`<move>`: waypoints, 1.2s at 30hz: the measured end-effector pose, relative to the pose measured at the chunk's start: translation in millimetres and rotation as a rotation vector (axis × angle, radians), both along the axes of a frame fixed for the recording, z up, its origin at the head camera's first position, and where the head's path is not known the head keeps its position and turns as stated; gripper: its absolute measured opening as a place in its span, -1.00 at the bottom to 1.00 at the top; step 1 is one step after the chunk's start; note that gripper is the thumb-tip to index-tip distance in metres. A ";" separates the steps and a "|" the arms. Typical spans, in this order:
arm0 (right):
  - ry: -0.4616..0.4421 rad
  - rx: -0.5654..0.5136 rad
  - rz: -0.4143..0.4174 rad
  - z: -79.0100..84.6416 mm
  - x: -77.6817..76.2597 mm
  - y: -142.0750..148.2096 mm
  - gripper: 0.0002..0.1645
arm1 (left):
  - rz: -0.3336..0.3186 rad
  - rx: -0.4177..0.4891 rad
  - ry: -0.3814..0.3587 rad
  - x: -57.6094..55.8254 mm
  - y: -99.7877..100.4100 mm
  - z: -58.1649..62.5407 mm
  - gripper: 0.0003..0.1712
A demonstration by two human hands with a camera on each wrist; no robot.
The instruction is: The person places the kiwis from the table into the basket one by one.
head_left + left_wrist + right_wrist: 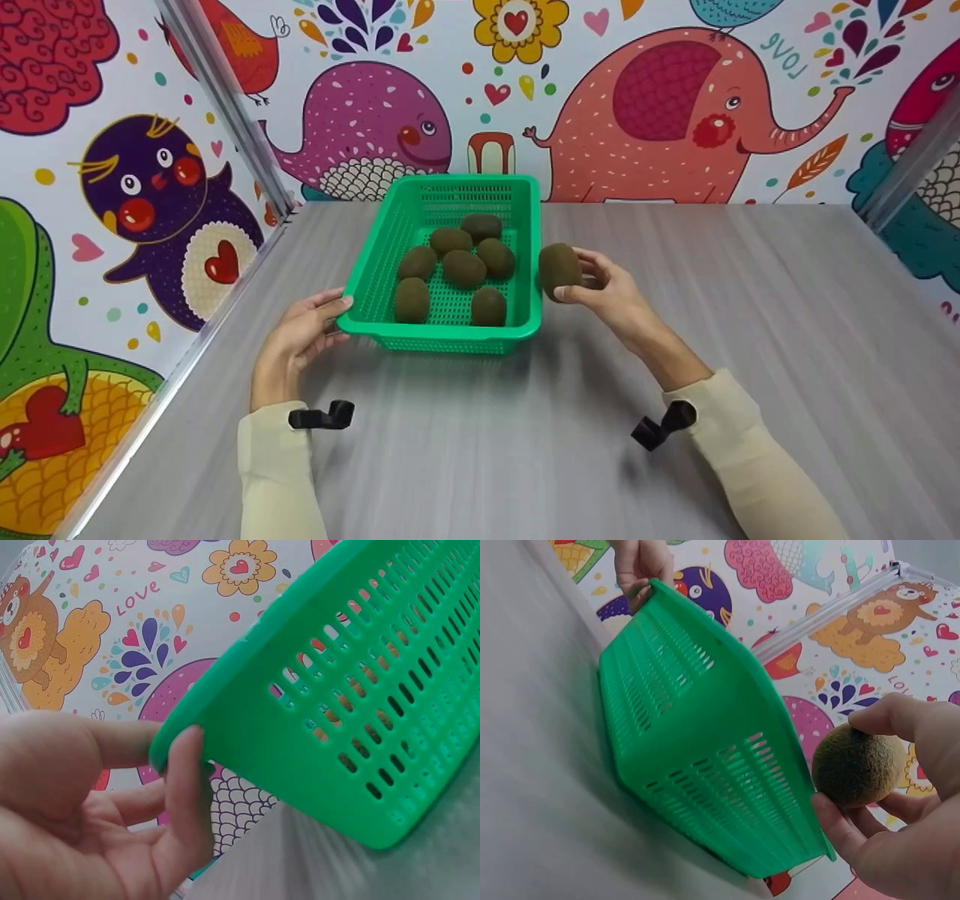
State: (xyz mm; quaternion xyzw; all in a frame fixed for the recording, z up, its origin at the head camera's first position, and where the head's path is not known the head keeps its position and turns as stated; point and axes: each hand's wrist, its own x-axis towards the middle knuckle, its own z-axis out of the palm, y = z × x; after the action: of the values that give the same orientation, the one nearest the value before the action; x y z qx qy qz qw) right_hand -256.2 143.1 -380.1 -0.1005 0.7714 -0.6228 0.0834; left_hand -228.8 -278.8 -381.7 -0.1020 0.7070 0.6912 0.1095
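A green plastic basket (442, 330) with slotted walls stands on the table, several brown kiwifruits (464, 269) lying on its floor. My left hand (304, 330) pinches the rim at the near left corner; in the left wrist view the thumb and fingers (187, 795) lie on either side of that rim. Just outside the basket's right wall, my right hand (607, 292) holds one kiwifruit (560, 271) between thumb and fingers. The right wrist view shows this kiwifruit (859, 765) at about rim height, beside the basket's edge.
The grey wood-grain table (465, 450) extends around the basket. Cartoon-printed panels (495, 97) rise behind and at the sides, with a metal post (225, 105) at the back left corner. Small black camera mounts (322, 415) sit on both sleeves.
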 end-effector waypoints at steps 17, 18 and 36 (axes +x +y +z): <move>0.035 -0.006 0.075 22.4 13.2 -16.5 -0.12 | 0.001 0.012 0.000 -2.0 0.2 -0.5 -0.27; 0.035 0.009 0.082 23.8 12.1 -18.1 -0.12 | 0.003 0.012 0.000 -1.6 0.1 -0.5 -0.27; 0.053 0.258 0.212 49.5 -1.0 -50.4 -0.08 | 0.007 0.013 -0.011 -1.6 -0.1 -0.6 -0.26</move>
State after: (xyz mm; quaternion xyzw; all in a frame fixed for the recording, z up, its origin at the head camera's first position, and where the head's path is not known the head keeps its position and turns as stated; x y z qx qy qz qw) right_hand -257.2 92.7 -330.6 -0.1863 0.8319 -0.5035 0.1406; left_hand -230.4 -278.8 -382.3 -0.1072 0.7015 0.6957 0.1117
